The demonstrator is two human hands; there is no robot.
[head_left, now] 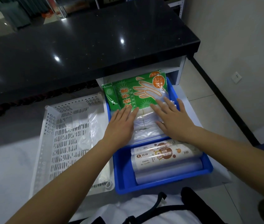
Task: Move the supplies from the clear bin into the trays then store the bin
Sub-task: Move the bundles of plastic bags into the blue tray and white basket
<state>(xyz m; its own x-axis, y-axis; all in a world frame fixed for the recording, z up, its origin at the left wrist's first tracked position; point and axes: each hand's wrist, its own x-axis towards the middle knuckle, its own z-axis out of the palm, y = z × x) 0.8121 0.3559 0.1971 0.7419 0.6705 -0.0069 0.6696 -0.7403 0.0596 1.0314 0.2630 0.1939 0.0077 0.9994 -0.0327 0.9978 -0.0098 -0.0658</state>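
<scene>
A blue tray (206, 165) lies on the floor under the counter's edge. Its far compartment holds green packs of disposable gloves (132, 91) and a stack of clear plastic bags (144, 126). Its near compartment holds rolls of cling film (163, 160). My left hand (120, 126) lies flat, fingers apart, on the left side of the clear bags, touching the green pack's lower edge. My right hand (173, 117) lies flat on the bags' right side, fingers spread. Neither hand grips anything. A white perforated basket (60, 143) stands left of the blue tray with a loose clear plastic bag (86, 126) inside.
A black glossy countertop (87, 46) overhangs the far end of both containers. A white cabinet frame (180, 67) stands behind the blue tray. The tiled floor and a wall with a black skirting (221, 97) lie to the right. My white shirt and dark strap fill the bottom edge.
</scene>
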